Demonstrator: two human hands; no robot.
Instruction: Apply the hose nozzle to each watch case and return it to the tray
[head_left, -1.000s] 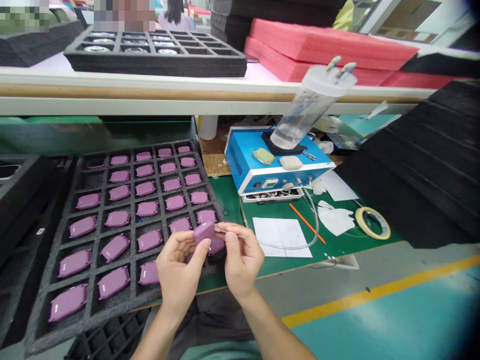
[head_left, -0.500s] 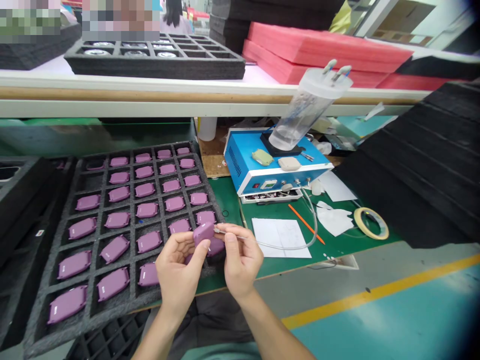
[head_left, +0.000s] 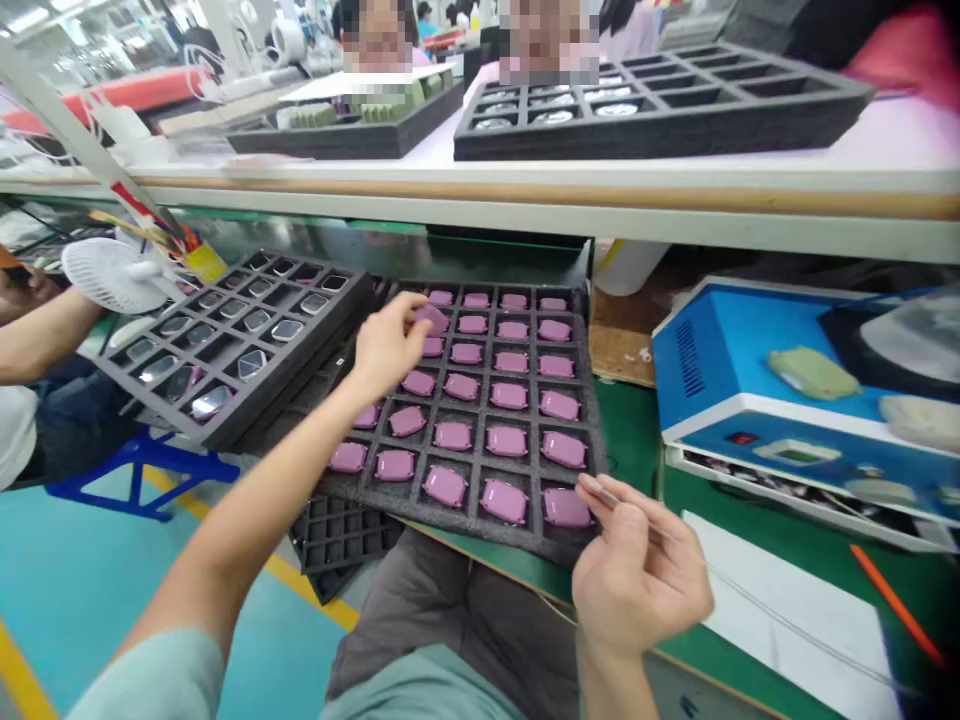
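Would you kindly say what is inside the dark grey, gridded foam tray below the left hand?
Purple, rounded-rectangular cases lie in the tray. Its left side is partly covered by the left hand, holding another case, and by the forearm; what lies beneath cannot be seen.

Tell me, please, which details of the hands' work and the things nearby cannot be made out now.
- Head view: far face of the purple rounded case in the left hand, turned from the camera.
- Head view: part of the thin clear tube, covered by the right hand.
- Head view: right end of the blue-and-white boxy machine, cut off by the picture's edge.
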